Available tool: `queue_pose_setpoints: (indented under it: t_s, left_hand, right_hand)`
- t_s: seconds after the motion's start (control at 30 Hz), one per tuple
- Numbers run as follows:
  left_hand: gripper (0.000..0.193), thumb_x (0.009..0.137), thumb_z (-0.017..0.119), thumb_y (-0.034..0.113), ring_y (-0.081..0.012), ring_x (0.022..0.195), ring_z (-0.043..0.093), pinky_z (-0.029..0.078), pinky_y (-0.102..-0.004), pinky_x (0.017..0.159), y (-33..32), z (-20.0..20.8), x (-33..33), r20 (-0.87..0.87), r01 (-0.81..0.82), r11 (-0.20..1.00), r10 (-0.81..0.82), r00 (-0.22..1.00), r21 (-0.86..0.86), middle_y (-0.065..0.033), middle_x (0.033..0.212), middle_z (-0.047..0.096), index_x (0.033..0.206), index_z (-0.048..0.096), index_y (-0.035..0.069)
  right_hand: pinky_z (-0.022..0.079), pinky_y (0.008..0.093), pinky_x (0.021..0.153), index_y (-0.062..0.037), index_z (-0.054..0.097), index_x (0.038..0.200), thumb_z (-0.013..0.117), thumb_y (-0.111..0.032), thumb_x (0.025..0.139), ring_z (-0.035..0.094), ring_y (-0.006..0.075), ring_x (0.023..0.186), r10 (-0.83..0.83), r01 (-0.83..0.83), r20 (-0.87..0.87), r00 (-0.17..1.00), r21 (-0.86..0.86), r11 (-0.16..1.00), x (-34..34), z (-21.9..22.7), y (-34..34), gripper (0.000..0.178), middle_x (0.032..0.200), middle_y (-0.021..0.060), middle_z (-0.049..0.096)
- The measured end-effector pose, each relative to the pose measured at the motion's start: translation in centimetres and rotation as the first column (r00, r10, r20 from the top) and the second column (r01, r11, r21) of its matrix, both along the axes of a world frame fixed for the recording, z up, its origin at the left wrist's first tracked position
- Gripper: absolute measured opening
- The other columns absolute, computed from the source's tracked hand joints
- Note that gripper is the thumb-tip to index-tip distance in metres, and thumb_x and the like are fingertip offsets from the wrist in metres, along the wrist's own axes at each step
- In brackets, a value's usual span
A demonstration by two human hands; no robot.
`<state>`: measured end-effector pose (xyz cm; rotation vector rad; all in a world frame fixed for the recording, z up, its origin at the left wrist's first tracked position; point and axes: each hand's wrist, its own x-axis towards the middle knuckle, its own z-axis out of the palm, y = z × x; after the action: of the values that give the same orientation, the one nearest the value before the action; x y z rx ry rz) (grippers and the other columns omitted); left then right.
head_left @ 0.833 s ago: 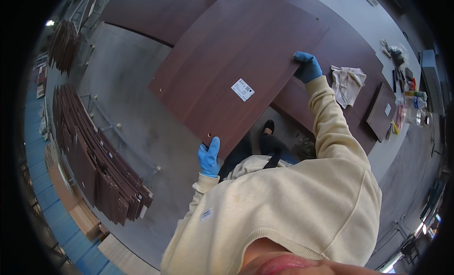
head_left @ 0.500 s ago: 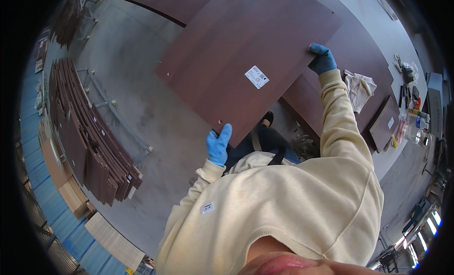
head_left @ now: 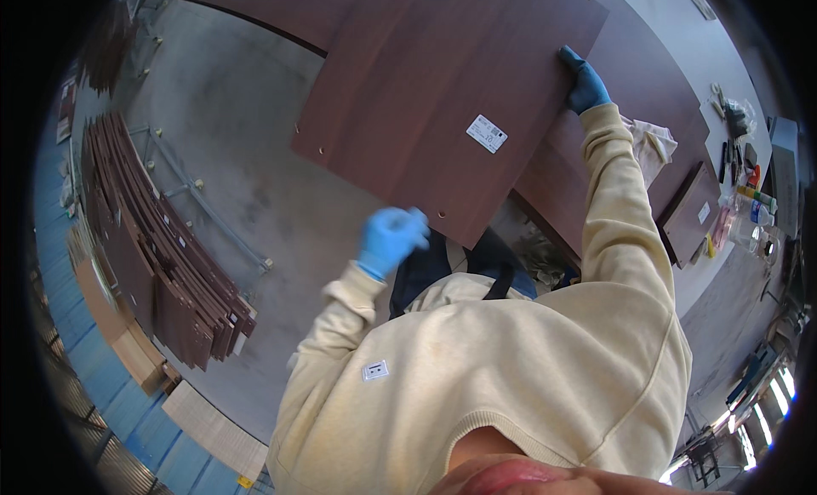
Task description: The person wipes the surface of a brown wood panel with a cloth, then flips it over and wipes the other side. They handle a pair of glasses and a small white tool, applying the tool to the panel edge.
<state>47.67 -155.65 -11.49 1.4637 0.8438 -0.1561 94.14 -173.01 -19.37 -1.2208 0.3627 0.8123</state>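
Your right hand (head_left: 587, 85), in a blue glove, is gripping the far right edge of the panel (head_left: 442, 103), fingers wrapped over the edge. The panel, dark brown with a white label (head_left: 486, 133), is lying tilted out to the left of that grip, over the desk (head_left: 647, 86) and the grey floor (head_left: 238, 154). Your left hand (head_left: 390, 238), also gloved, is hanging free just below the panel's near corner, not touching it; it is blurred, so you cannot tell whether its grip is wide or narrow. Well left of it, a stack of panels (head_left: 162, 265) is leaning on a rack (head_left: 204, 207). Tools (head_left: 740, 167) are lying right of the right grip.
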Motion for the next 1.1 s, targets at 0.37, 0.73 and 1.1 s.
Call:
queue_pose_setpoints:
  t_s: [0.37, 0.73, 1.1]
  left_hand:
    - [0.072, 0.099, 0.072, 0.053, -0.0266, 0.121, 0.065, 0.049, -0.0406, 0.11, 31.4, -9.4, 14.7, -0.113, -0.027, 0.983, 0.048, 0.992, 0.183, -0.0144, 0.13, 0.071, 0.141, 0.063, -0.004]
    - [0.043, 0.099, 0.079, 0.031, -0.0209, 0.094, 0.07, 0.06, -0.0354, 0.086, 17.6, -7.4, 10.3, 0.062, -0.292, 0.956, 0.293, 0.954, -0.028, -0.0127, 0.111, 0.072, 0.119, 0.065, -0.004]
    - [0.029, 0.101, 0.078, 0.021, -0.0132, 0.09, 0.061, 0.053, -0.0312, 0.082, 4.9, -7.0, 9.8, 0.036, -0.535, 0.816, 0.555, 0.831, -0.219, -0.0035, 0.105, 0.068, 0.115, 0.067, -0.002]
  right_hand:
    - [0.033, 0.0396, 0.124, -0.0032, 0.066, 0.142, 0.087, -0.033, 0.087, 0.054, 0.0259, 0.14, -0.241, 0.253, 0.08, 0.967, -0.239, 0.937, 0.3, -0.2, 1.9, 0.066, 0.155, 0.011, 0.058]
    - [0.051, 0.038, 0.101, 0.0051, 0.076, 0.119, 0.091, -0.037, 0.082, 0.066, 0.024, 0.11, -0.134, 0.308, 0.414, 0.901, -0.391, 0.867, 6.4, 2.2, 0.3, 0.058, 0.125, 0.0122, 0.073]
    - [0.053, 0.038, 0.072, -0.0014, 0.082, 0.094, 0.082, -0.05, 0.091, 0.066, 0.0219, 0.072, 0.473, 0.03, 0.48, 0.739, -0.725, 0.688, 18.8, 1.2, 10.9, 0.048, 0.081, 0.0086, 0.076]
